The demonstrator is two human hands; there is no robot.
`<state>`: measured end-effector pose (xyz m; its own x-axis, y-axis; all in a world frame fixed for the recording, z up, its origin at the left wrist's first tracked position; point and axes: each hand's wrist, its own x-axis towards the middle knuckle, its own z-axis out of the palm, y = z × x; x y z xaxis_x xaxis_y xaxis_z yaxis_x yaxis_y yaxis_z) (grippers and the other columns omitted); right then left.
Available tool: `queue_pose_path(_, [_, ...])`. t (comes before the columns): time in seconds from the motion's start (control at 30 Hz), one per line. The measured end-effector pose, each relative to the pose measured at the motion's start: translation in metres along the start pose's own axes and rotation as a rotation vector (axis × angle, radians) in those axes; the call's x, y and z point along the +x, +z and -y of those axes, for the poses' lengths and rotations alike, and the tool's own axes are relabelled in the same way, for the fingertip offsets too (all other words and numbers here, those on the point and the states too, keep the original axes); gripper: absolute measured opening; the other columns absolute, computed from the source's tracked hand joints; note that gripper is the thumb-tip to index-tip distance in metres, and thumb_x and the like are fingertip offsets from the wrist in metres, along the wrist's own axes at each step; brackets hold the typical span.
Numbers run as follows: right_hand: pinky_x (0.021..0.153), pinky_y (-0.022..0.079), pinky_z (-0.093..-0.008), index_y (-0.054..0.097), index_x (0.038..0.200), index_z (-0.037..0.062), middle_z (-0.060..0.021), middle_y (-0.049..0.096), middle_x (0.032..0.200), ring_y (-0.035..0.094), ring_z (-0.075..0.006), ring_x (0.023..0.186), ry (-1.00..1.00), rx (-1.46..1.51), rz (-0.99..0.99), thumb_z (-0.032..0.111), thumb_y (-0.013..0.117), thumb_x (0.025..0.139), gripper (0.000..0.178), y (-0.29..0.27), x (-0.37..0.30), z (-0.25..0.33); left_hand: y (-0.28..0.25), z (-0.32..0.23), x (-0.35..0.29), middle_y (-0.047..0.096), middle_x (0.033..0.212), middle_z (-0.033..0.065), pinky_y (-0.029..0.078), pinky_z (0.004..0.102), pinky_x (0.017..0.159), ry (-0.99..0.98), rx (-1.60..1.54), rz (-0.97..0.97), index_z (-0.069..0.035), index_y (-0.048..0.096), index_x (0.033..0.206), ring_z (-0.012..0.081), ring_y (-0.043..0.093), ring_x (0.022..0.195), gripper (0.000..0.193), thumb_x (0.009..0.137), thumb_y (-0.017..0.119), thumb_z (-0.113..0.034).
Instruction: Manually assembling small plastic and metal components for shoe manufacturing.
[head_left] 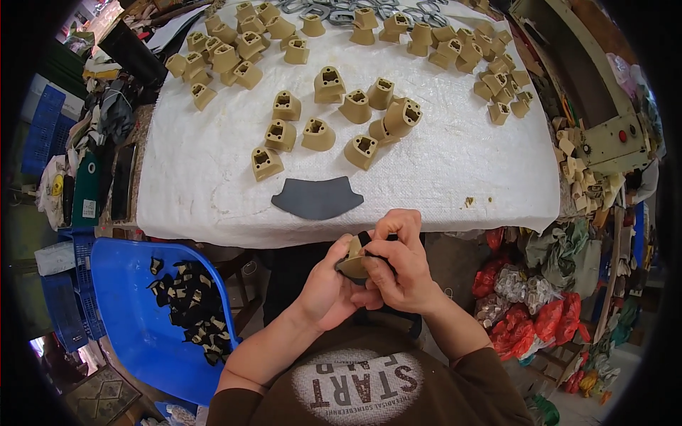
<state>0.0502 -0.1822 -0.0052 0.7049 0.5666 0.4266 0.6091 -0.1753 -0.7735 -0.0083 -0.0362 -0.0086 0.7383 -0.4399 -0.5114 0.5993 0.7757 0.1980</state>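
Observation:
Just off the table's front edge, my left hand [323,287] is closed around a tan shoe heel [353,267]. A dark cover piece [364,238] is partly wrapped round that heel. The fingers of my right hand [401,266] pinch and press the cover against the heel's side, and they hide part of both. On the table straight ahead lies a flat, curved dark grey cover piece [317,198], which neither hand touches. Beyond it stand several bare tan heels [317,135] with holes in their tops.
A white woven sheet [455,170] covers the table. More tan heels [249,46] cluster at the back, before grey ring-like pieces [341,11]. At my left, a blue tub [128,298] holds dark-covered heels [192,305]. Red plastic bags [511,330] lie at the right; a machine [614,142] stands far right.

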Motion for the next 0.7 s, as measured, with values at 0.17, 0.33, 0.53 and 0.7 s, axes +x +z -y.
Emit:
queue_pose_path(0.17, [0.075, 0.038, -0.0301, 0.056, 0.093, 0.0025, -0.0092, 0.046, 0.095, 0.044, -0.0215, 0.088, 0.225, 0.283, -0.152, 0.004, 0.06, 0.083, 0.012, 0.005, -0.008, -0.003, 0.022, -0.003, -0.005, 0.053, 0.09, 0.0049, 0.041, 0.0299, 0.057, 0.144, 0.128, 0.004, -0.011, 0.041, 0.128, 0.014, 0.048, 0.069, 0.051, 0.099, 0.023, -0.049])
queue_pose_path(0.33, [0.071, 0.038, -0.0248, 0.055, 0.095, 0.003, -0.0076, 0.044, 0.093, 0.042, -0.0158, 0.083, 0.237, 0.328, -0.284, 0.005, 0.056, 0.088, 0.007, 0.004, -0.008, -0.008, -0.011, 0.003, -0.008, 0.053, 0.087, 0.0028, 0.039, 0.0233, 0.056, 0.628, 0.591, -0.009, -0.003, 0.052, 0.12, 0.0083, 0.048, 0.069, 0.037, 0.091, 0.059, -0.026])
queue_pose_path(0.53, [0.065, 0.037, -0.0276, 0.056, 0.09, 0.0022, -0.0069, 0.048, 0.08, 0.043, -0.0177, 0.074, 0.194, 0.34, -0.228, 0.005, 0.058, 0.087, 0.004, 0.008, -0.011, -0.005, 0.0, 0.003, -0.008, 0.054, 0.073, -0.0013, 0.038, 0.0183, 0.056, 0.68, 0.599, -0.162, 0.003, 0.061, 0.095, 0.0031, 0.045, 0.063, 0.015, 0.088, 0.064, -0.01])
queue_pose_path(0.7, [0.063, 0.035, -0.0287, 0.053, 0.088, 0.0004, -0.0058, 0.045, 0.073, 0.042, -0.017, 0.071, 0.161, 0.333, -0.106, 0.001, 0.053, 0.088, 0.001, 0.008, -0.013, -0.004, -0.001, 0.003, -0.005, 0.053, 0.068, -0.003, 0.037, 0.0177, 0.055, 0.797, 0.794, -0.258, 0.0, 0.056, 0.08, 0.0011, 0.043, 0.06, 0.018, 0.088, 0.064, -0.013])
